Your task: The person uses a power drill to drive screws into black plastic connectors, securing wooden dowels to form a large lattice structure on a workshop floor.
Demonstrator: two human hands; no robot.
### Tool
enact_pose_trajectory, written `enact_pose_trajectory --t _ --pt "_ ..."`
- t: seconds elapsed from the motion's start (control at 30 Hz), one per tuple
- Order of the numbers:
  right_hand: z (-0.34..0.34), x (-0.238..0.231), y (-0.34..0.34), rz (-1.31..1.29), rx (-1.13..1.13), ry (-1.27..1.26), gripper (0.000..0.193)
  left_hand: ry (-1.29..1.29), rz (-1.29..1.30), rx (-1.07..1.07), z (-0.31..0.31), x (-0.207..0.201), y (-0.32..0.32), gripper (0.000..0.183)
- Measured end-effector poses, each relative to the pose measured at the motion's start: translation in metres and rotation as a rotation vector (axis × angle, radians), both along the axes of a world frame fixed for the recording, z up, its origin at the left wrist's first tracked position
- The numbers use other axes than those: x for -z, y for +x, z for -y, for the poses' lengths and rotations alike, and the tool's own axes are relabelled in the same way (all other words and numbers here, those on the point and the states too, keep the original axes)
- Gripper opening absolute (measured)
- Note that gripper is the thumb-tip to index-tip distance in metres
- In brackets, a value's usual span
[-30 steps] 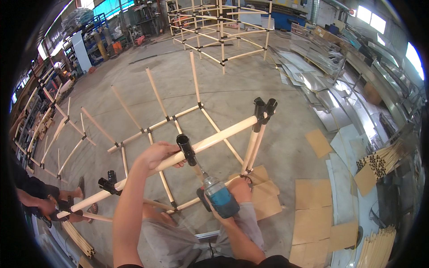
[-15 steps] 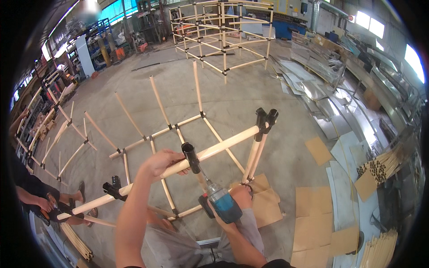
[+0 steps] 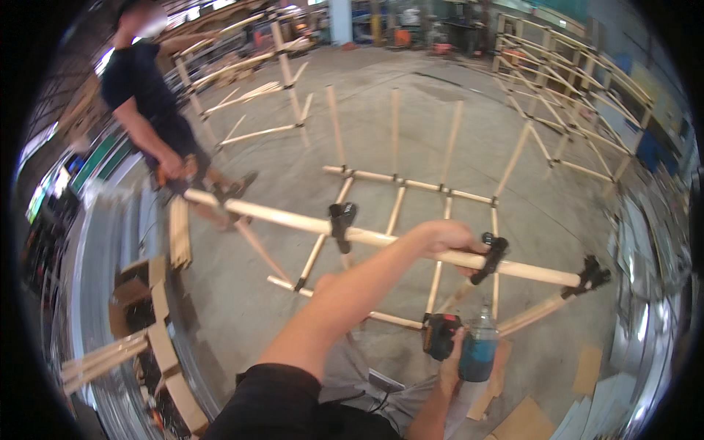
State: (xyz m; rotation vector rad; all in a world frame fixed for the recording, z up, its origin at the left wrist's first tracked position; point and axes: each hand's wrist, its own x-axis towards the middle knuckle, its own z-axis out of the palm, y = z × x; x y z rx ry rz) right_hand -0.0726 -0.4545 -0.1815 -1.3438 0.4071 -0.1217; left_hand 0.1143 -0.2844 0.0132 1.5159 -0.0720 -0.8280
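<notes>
A long round pole (image 3: 381, 238) of pale, smooth wood runs across the middle of the view, from a co-worker (image 3: 150, 95) at the upper left down to the right edge. The left hand (image 3: 447, 242) is closed over the pole from above, fingers wrapped round it, right beside a black clamp (image 3: 490, 257) of matte plastic or rubber; a second clamp (image 3: 342, 220) sits further left on the pole and a third (image 3: 592, 273) near its right end, where a slanting stick meets it. The right hand (image 3: 449, 359) is low in the view, closed round the grip of a drill (image 3: 469, 345), a teal-bodied power tool with a black and red battery block, held below the pole and apart from it. Under the pole stands a lattice (image 3: 411, 183) of thinner square-cut sticks, light wood joined in a grid, some uprights ending free at the top. The co-worker, in a dark shirt, holds an orange tool at the pole's far end. The floor (image 3: 293, 169) is bare grey concrete, dull and scuffed. Flat brown cardboard pieces (image 3: 524, 422) lie at the lower right, and short timber offcuts (image 3: 165, 352) at the lower left. More wooden lattice frames (image 3: 579, 95) stand at the upper right of a large workshop hall.
</notes>
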Motion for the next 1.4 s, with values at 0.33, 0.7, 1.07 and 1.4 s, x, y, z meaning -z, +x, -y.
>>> enact_pose_trajectory --t 0.33,0.7,1.07,1.4 --pt "-0.01 0.01 0.012 0.043 0.037 -0.05 0.028 -0.068 -0.018 -0.052 -0.026 0.0 -0.005 0.036" --pt "-0.002 0.036 0.028 0.111 0.018 -0.066 0.033 -0.049 -0.03 -0.048 -0.024 0.001 -0.001 0.033" --pt "-0.008 0.032 0.023 0.07 -0.101 -0.071 0.04 -0.025 0.01 -0.006 -0.036 0.003 -0.006 0.034" --pt "0.011 0.022 0.013 0.088 -0.134 -0.306 0.043 0.167 0.211 0.021 -0.039 0.002 -0.004 0.028"
